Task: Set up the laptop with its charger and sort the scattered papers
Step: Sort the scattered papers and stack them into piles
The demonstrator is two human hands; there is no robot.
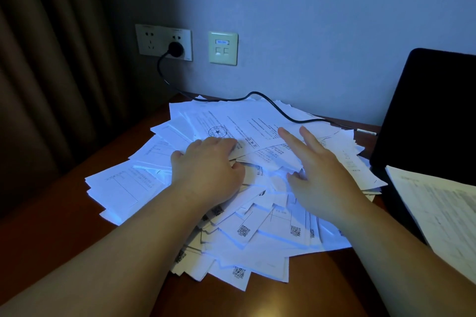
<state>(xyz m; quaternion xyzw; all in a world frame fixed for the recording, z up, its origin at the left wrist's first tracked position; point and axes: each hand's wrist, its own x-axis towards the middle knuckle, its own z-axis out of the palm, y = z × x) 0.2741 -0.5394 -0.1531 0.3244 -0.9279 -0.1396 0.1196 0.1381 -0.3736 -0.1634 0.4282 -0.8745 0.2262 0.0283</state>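
While both hands work over it, the heap of papers (231, 188) lies spread across the middle of the dark wooden table (64, 226), sheets overlapping at every angle, several near ones showing square printed codes. The left hand (208, 165) rests on the pile left of centre, its fingers curled down onto the sheets and gripping an edge of paper beneath them. The right hand (322, 175) sits just right of it, the two hands close but apart; its fingers are stretched out straight and spread, pointing to the far side, palm low over the papers, though whether it presses them or floats just above cannot be told.

A black charger cable (270, 103) runs from a plug in the wall socket (164, 42) at far left, down the wall and across the far edge of the pile, toward the laptop (432, 116). That laptop stands open at the right of the table, its dark screen facing inward. A separate sheet (438, 208) lies over its near part. A second wall plate (223, 47) sits right of the socket, and a curtain (51, 59) hangs at far left.
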